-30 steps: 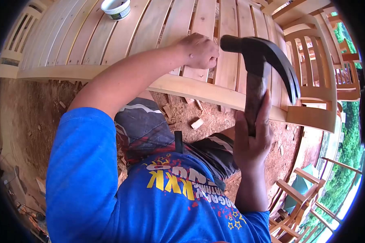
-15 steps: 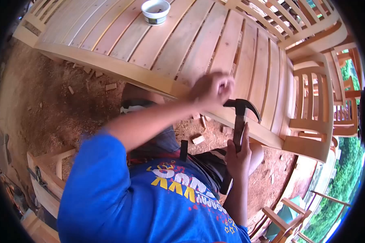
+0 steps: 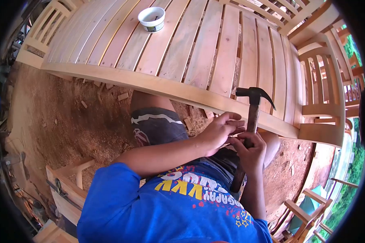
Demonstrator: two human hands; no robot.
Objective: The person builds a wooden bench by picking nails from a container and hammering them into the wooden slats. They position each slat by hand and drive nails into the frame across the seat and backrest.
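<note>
My right hand (image 3: 251, 150) is wrapped round the handle of a claw hammer (image 3: 253, 97), held upright with its dark head over the front edge of a slatted wooden bench (image 3: 182, 87). Close beside it, my left hand (image 3: 221, 133) has its fingers curled together, their tips by the right hand's fingertips. Anything between those fingers is too small to make out. A white tub (image 3: 151, 19) with small dark pieces inside stands on the slats at the back.
Wooden chair backs (image 3: 322, 81) rise at the right end of the bench, and a slatted armrest (image 3: 48, 32) at its left end. Wood scraps and shavings lie on the dirt floor (image 3: 81, 121). A wooden frame (image 3: 69, 190) stands at the lower left.
My left hand has come down from the bench's front edge to beside my right hand. The hammer has shifted slightly right and up in view, and the view itself has moved.
</note>
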